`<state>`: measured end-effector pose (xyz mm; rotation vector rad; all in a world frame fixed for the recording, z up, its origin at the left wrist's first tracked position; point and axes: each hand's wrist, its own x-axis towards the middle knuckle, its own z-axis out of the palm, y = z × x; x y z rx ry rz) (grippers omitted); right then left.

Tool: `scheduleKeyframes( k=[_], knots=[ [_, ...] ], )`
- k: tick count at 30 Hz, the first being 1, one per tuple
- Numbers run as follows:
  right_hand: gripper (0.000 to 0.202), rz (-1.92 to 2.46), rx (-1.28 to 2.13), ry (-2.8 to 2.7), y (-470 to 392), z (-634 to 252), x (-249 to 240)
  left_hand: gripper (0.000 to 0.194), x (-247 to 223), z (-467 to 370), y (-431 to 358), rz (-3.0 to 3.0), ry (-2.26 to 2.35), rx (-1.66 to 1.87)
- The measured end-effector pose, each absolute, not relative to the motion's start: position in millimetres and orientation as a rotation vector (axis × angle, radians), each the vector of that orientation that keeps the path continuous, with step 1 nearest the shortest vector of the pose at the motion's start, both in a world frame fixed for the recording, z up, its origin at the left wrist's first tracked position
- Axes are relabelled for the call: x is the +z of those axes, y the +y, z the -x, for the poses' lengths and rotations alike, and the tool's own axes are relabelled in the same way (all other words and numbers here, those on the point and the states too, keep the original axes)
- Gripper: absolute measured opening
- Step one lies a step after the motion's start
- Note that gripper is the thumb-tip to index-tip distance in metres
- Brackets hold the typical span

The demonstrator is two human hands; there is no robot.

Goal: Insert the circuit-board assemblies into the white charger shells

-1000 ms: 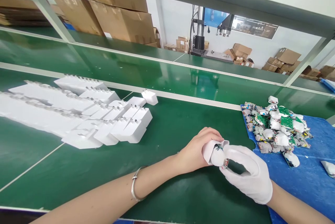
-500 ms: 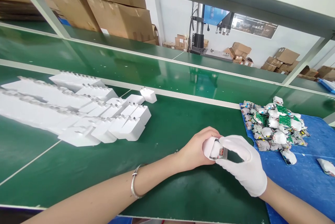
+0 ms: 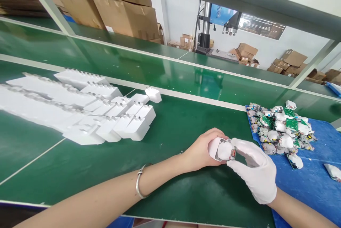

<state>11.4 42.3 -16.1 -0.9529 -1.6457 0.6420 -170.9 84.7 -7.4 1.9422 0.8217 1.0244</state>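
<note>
My bare left hand (image 3: 204, 151) is wrapped round a white plastic charger housing (image 3: 214, 148), its open end turned to the right. A small circuit board (image 3: 226, 150) with a white, padded-looking face sits partly inside that opening. Its outer end carries a metal connector. My right hand (image 3: 254, 169), in a white glove, pinches the board's protruding end between thumb and fingers. How deep the board reaches into the housing is hidden.
Rows of white charger housings (image 3: 77, 114) with metal prongs stand at left. A pile of circuit boards (image 3: 282, 128) lies on a blue mat (image 3: 301, 185) at right. A raised green ledge (image 3: 160, 66) runs behind, with cardboard boxes (image 3: 125, 14) beyond.
More of the board's white face and its connector end now shows at the housing's opening. My right hand has shifted slightly right and down, its fingers a little wider apart. The view has shifted slightly.
</note>
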Motion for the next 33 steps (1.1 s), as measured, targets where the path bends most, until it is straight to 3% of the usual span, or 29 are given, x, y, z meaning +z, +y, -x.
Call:
scheduleKeyframes(
  k=[23,33],
  knots=[
    [0.037,0.908,0.451,-1.797,43,-8,-12,0.05,-9,169,84,-2.072,0.767,1.177],
    [0.006,0.786,-0.056,-2.125,50,-5,8,0.049,-15,176,86,-2.3,0.674,1.312]
  ],
)
